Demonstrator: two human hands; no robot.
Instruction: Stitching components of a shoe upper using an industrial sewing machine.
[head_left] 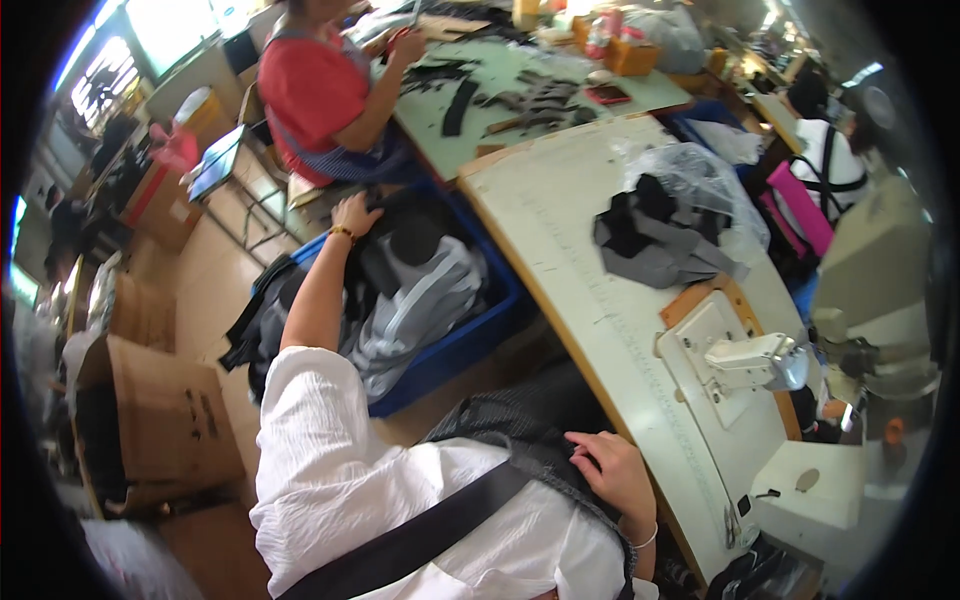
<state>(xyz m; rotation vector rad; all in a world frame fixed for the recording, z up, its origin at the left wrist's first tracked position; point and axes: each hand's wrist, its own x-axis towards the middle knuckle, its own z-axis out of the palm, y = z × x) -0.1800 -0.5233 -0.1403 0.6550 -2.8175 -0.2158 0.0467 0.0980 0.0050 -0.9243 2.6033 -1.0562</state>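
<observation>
The person's left hand (352, 217) reaches out over the far end of a blue rectangular plastic bin (450, 368), left of the tabletop, its fingers spread against dark cloth there; whether they grasp it or only rest on it, one cannot tell. The task's thing, a heap of soft grey and black cloth pieces (420, 300), fills the bin and, at the left, hangs over its rim. The right hand (610, 472) is near the person's body, just in front of a dark patterned apron (510, 415), with its fingers loosely bent and released, no object visible in them. To the right stands a white tabletop with a wooden edge (560, 220), carrying a white sewing machine (745, 362) on its right side and, farther off, a crumpled pile of black and grey fabric (660, 240) touching a clear plastic bag (745, 185). Beyond it, a pale green tabletop (430, 125) holds scattered grey cut pieces (545, 100) and a dark phone with a red edge (607, 94). A co-worker in a red shirt (315, 95) stands at its left side. At the near left is an open brown cardboard box (170, 420).
</observation>
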